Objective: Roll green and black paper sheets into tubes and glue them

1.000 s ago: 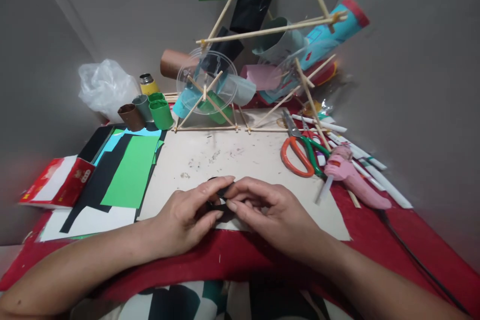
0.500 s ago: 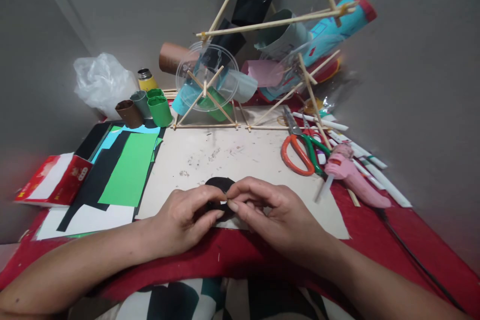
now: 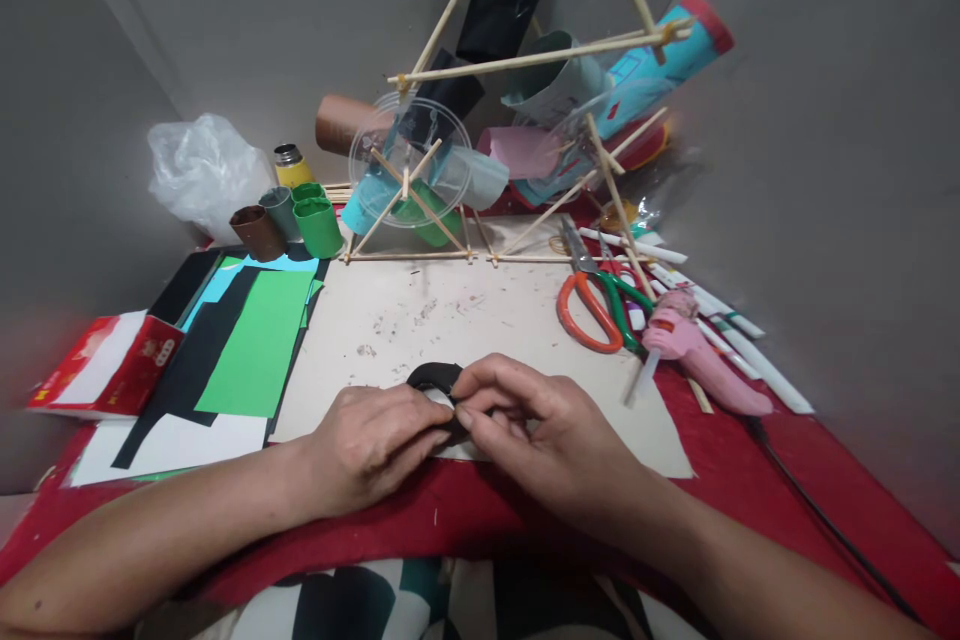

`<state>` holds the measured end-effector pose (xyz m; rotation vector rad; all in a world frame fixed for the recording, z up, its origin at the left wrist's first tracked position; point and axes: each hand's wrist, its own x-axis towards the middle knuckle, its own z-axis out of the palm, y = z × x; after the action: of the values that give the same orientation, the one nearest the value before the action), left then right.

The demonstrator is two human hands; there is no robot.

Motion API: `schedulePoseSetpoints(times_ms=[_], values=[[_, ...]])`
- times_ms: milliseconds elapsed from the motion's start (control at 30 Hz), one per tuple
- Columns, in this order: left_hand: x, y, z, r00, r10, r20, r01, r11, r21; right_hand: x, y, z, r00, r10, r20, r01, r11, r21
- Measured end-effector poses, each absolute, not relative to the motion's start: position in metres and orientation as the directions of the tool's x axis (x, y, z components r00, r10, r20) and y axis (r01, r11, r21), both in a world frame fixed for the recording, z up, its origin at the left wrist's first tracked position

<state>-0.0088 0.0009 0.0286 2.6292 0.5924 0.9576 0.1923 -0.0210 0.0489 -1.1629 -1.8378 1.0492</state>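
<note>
A curved black paper strip (image 3: 435, 376), bent into a ring, is between my hands above the front of the beige board (image 3: 480, 320). My left hand (image 3: 382, 440) is closed at the ring's near side, its fingers pressed together. With thumb and forefinger pinched, my right hand (image 3: 532, 420) grips the ring's right side. Fingers hide much of the ring's near part. Green paper (image 3: 255, 345) lies over black and white sheets, left of my left hand.
Orange- and green-handled scissors (image 3: 589, 310) and a pink glue gun (image 3: 697, 355) with its cord lie at the right. A stick-and-tube structure (image 3: 517, 60) towers behind. Coloured paper tubes (image 3: 318, 225) and a red box (image 3: 105, 363) stand left.
My left hand has rolled over, its fingers now covering the near side of the black ring. The ring looks tipped, and my right hand still pinches it.
</note>
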Motion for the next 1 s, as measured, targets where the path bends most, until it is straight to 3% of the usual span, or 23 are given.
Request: schedulePoseSetpoints(times_ms=[433, 667, 1000], values=[[-0.0087, 0.0015, 0.0359, 0.704, 0.52, 0.483, 0.291, -0.832, 0.472, 0.1946, -0.0249, 0.0513, -0.371, 0.904, 0.214, 0.408, 0.366, -0.836], [-0.0095, 0.0006, 0.0363, 0.676, 0.586, 0.447, 0.275, -0.763, 0.585, 0.1959, -0.0238, 0.0522, -0.35, 0.923, 0.16, 0.447, 0.315, -0.837], [-0.0109, 0.0021, 0.0383, 0.637, 0.646, 0.421, 0.293, -0.708, 0.643, 0.1959, -0.0221, 0.0513, -0.321, 0.932, 0.171, 0.475, 0.314, -0.822]])
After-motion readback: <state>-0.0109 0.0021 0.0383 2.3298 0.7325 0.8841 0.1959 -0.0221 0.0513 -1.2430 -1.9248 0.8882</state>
